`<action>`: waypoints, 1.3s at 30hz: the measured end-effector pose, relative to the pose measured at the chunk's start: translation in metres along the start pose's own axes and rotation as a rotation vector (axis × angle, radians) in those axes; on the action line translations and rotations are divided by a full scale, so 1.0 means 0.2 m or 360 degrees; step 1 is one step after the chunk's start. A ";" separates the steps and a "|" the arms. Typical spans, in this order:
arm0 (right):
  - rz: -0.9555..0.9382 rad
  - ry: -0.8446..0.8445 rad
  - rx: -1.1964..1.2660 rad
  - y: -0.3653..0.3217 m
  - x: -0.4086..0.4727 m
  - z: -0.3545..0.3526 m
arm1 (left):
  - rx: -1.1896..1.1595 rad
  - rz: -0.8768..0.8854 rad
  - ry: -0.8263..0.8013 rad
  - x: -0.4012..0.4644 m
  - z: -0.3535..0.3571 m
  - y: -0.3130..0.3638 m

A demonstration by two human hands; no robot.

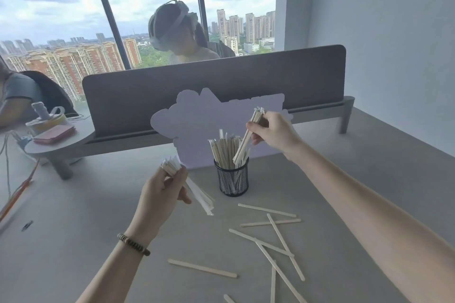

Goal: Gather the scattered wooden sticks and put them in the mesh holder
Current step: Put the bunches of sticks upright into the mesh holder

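Observation:
A black mesh holder [233, 183] stands upright on the grey table, packed with many pale wooden sticks [225, 149]. My right hand [273, 131] grips a bundle of sticks [247, 138] tilted over the holder, its lower ends touching the holder's right rim. Left of the holder, my left hand [161, 194] is closed on a second bundle of sticks [197, 195] that slants down to the right above the table. Several loose sticks [268, 236] lie scattered on the table near the front right, some crossing each other.
A grey divider panel [221, 81] runs across the back with a pale cut-out board [197, 120] leaning on it. A round shelf [59, 140] at left holds a red case and a tape roll. Cables hang at far left. People sit beyond the divider.

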State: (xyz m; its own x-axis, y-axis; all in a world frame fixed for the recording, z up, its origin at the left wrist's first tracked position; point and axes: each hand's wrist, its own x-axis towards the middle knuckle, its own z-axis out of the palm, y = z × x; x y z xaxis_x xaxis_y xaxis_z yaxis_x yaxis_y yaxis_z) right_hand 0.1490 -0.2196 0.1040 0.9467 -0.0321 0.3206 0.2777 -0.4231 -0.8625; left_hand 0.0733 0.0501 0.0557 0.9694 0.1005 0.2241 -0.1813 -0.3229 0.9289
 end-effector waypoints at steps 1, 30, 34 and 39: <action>0.0005 -0.0015 -0.0057 0.01 0.03 0.02 | -0.0005 0.0003 0.0004 0.02 0.00 0.02; -0.0439 -0.0362 -0.0649 0.24 0.05 0.18 | -0.0083 -0.0022 0.0005 0.17 0.07 0.08; -0.0465 -0.0374 -0.0707 0.27 0.07 0.19 | -0.0084 -0.0016 0.0020 0.18 0.08 0.09; -0.0302 -0.0525 -0.0678 0.25 0.07 0.17 | -0.0156 0.0040 0.0031 0.21 0.09 0.12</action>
State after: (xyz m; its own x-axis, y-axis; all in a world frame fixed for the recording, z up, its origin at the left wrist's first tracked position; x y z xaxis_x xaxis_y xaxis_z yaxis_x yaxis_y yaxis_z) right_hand 0.1821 -0.2098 0.0524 0.9065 0.3355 0.2562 0.4221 -0.7239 -0.5458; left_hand 0.1125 0.0291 0.0830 0.9611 0.1122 0.2523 -0.2215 -0.2321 0.9471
